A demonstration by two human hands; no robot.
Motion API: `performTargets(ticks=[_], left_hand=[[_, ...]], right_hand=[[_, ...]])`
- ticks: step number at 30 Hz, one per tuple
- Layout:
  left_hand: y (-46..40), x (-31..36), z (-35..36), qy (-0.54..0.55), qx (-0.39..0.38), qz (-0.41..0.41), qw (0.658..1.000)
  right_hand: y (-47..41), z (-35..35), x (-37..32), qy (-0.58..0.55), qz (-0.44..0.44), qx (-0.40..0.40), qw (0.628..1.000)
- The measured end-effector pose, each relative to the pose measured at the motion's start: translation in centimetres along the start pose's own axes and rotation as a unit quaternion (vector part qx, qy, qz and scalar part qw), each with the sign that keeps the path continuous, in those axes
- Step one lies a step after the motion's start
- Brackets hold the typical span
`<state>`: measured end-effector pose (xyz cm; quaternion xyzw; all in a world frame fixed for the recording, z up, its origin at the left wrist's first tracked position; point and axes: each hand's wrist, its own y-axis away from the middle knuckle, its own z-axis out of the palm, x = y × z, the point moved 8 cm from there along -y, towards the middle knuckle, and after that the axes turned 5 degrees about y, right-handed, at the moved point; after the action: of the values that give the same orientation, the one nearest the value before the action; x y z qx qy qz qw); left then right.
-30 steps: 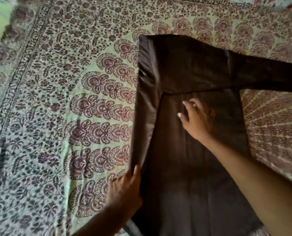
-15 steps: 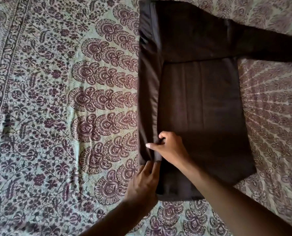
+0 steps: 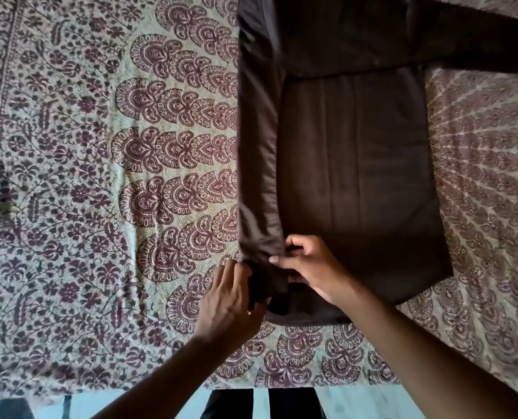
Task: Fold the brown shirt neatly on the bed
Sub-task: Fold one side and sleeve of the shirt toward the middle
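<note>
The brown shirt (image 3: 354, 176) lies flat on the patterned bedspread (image 3: 100, 192), its body running away from me. Its left sleeve (image 3: 259, 146) is folded down along the shirt's left edge; the right sleeve (image 3: 478, 46) stretches out toward the upper right. My left hand (image 3: 230, 300) pinches the cuff end of the folded sleeve near the hem. My right hand (image 3: 309, 267) grips the same sleeve end from the right, thumb and fingers closed on the cloth. The top of the shirt is cut off by the frame.
The bedspread's near edge (image 3: 281, 385) runs just below my forearms. Below it a light floor (image 3: 136, 403) and dark stripes (image 3: 260, 403) show. Patterned cloth spreads wide to the left and right of the shirt.
The view has tilted down toward the bed's near edge. My hands have slid slightly down the folded sleeve to its cuff, and both now grip it.
</note>
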<state>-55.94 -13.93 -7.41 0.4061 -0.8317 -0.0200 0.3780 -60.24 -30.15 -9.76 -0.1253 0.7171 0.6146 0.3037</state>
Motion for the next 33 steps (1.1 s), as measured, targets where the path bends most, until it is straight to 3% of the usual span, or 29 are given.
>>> performTargets(ticks=[3, 8, 11, 14, 17, 20, 22, 24, 27, 33], left_hand=[[0.6, 0.7, 0.0, 0.016, -0.016, 0.05, 0.998], [2.0, 2.5, -0.4, 0.012, 0.022, 0.12, 0.993], [2.5, 3.0, 1.1, -0.037, 0.0, 0.175, 0.984], [2.9, 3.1, 2.1, -0.07, -0.026, 0.208, 0.975], [3.0, 3.0, 1.1, -0.042, 0.014, 0.202, 0.978], [1.9, 1.9, -0.6, -0.011, 0.071, 0.147, 0.987], [0.7, 0.9, -1.2, -0.053, 0.086, 0.111, 0.989], [-0.3, 0.2, -1.1, -0.122, 0.07, 0.109, 0.984], [-0.9, -0.5, 0.3, -0.189, -0.014, 0.144, 0.971], [-0.3, -1.4, 1.3, -0.206, -0.066, 0.161, 0.963]], right_hand=[[0.4, 0.2, -0.1, -0.086, -0.006, -0.012, 0.996], [0.3, -0.8, 0.3, -0.048, -0.024, 0.039, 0.998], [0.3, -1.6, -0.2, 0.063, -0.076, 0.076, 0.992], [0.6, -2.0, 0.4, 0.182, -0.067, 0.053, 0.98], [1.0, -2.8, 0.8, 0.275, -0.078, 0.066, 0.956], [1.2, -3.6, 1.1, 0.275, -0.079, 0.094, 0.954], [1.1, -3.7, 1.4, 0.275, -0.073, 0.094, 0.954], [1.2, -3.6, 1.2, 0.289, -0.07, 0.086, 0.951], [1.2, -3.3, 0.6, 0.329, -0.081, 0.074, 0.938], [0.8, -3.1, 0.0, 0.383, -0.06, 0.074, 0.919]])
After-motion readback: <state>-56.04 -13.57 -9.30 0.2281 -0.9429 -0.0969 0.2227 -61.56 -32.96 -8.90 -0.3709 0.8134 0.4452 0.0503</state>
